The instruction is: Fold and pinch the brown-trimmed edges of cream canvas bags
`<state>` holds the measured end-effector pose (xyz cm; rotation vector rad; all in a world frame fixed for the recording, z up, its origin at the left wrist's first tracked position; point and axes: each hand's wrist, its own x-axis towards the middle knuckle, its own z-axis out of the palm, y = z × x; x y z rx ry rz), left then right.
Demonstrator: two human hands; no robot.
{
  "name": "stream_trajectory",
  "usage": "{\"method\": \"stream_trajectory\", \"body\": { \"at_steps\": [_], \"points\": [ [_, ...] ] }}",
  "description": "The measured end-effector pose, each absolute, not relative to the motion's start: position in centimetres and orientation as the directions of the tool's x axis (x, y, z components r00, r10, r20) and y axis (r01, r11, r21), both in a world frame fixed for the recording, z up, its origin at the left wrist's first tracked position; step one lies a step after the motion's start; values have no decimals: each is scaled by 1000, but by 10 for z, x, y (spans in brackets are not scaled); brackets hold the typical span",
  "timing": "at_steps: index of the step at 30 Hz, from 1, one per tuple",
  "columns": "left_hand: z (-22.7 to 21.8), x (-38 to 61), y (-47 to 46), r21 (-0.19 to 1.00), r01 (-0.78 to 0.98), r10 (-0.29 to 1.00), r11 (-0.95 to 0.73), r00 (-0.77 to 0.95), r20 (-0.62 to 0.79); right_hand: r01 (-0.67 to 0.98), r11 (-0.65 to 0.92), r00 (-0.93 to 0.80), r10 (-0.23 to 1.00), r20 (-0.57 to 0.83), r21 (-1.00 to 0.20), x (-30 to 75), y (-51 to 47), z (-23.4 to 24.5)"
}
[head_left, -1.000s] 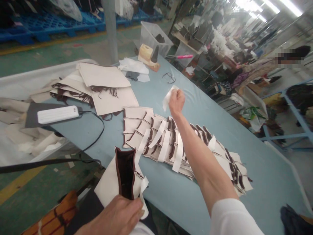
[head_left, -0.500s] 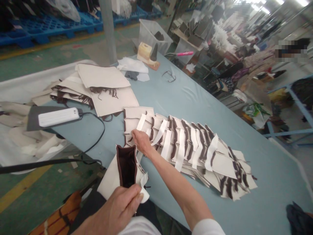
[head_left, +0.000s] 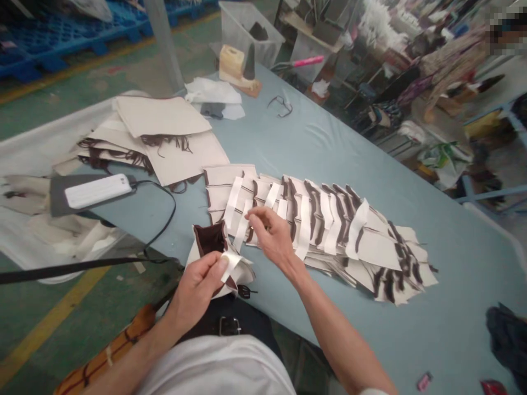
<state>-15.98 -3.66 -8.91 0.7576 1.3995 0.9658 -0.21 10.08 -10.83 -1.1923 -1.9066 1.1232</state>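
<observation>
A cream cloth bag (head_left: 193, 249) with a dark brown lining stands mouth-up at the table's near edge, against my body. My left hand (head_left: 201, 282) is closed at its rim, the thumb pressing a short white strip (head_left: 231, 266) against it. My right hand (head_left: 272, 236) hovers over the near-left end of a row of overlapping cream bags (head_left: 218, 192). Its fingers are loosely curved and look apart, the tips close to a white strip (head_left: 242, 230); whether they touch it is unclear. More white strips lie across the row.
Cream panels with brown fringes (head_left: 164, 118) are piled at the left, by a white power strip (head_left: 96, 190) with a black cable. Glasses (head_left: 282, 105), white cloth (head_left: 214, 90) and a yellowish block (head_left: 231, 63) lie at the far end. A dark cloth (head_left: 508, 343) is at right.
My right hand has moved right from the row's left end, and its fingers have loosened. My left hand has shifted up and forward with the bag, which now shows less of its inside.
</observation>
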Motion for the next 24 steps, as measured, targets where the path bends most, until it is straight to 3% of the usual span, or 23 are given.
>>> {"method": "stream_trajectory", "body": {
  "at_steps": [3, 8, 10, 16, 24],
  "points": [
    [-86, -162, -33, 883, -163, 886, 440, -84, -456, 326, 216, -394, 916, 75, -921, 12, 64, -82],
    [-71, -158, -27, 884, -207, 902, 419, -15, -431, 291, 559, -383, 812, 441, -777, 12, 27, -59],
    [-66, -153, -26, 875, -238, 902, 421, 10, -431, 311, 611, -394, 780, 486, -728, 10, 22, -59],
    [-59, -147, -29, 883, -256, 919, 393, 71, -388, 295, 367, -349, 901, 258, -882, 13, 16, -67],
    [-45, -150, -32, 937, -67, 934, 342, 133, -332, 138, 6, -256, 966, -29, -990, 14, 10, -58]
  ]
}}
